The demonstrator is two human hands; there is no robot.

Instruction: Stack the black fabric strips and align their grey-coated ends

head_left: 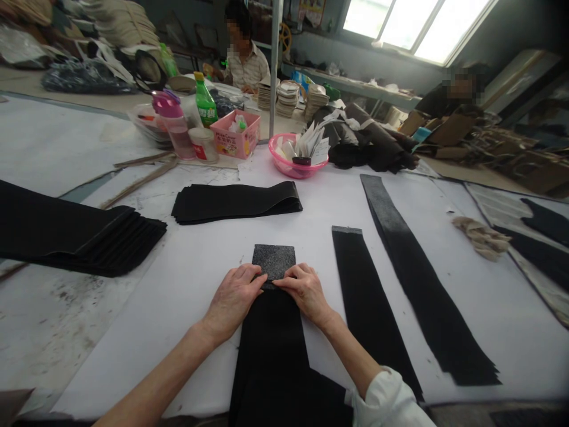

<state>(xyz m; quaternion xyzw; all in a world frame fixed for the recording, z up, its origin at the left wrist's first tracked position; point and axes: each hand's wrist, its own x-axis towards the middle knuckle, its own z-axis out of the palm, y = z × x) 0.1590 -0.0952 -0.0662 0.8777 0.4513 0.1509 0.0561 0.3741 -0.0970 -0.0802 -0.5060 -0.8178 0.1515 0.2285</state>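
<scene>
In front of me a long black fabric strip (274, 332) runs away from the table's near edge, its far end a speckled grey patch (274, 261). My left hand (237, 296) pinches the strip's left side where black meets grey. Opposite it, my right hand (307, 292) pinches the right side at the same line, the fingertips of both hands close together. To the right lie a black strip with a narrow grey end (373, 302) and a longer stack of black strips with a greyish far part (422, 279).
A folded black stack (235, 200) lies beyond my hands, and a thick black stack (80, 231) is at left. Behind stand a pink basin (296, 171) of papers, a pink box (235, 139) and a green bottle (205, 104). A crumpled cloth (480, 237) lies right. Two people sit farther back.
</scene>
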